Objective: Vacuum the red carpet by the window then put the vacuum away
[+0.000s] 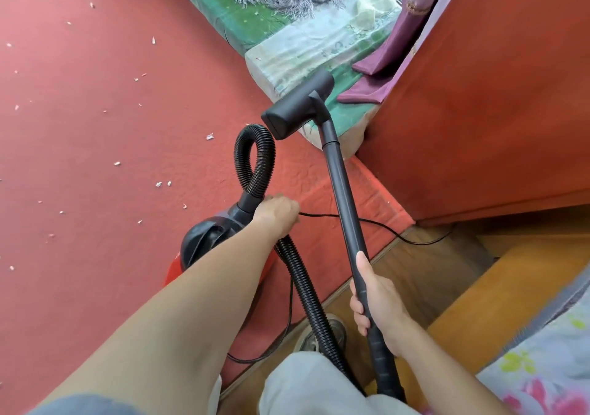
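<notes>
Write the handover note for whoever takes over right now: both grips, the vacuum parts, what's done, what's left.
The left grip looks to pinch the cord beside the hose; blur leaves some doubt.
The right grip holds the wand; its floor head looks raised off the red carpet.
The vacuum body sits on that carpet near its edge.
Done: nothing visible; white scraps litter the carpet.
Left: vacuum the carpet, then put the vacuum away.
</notes>
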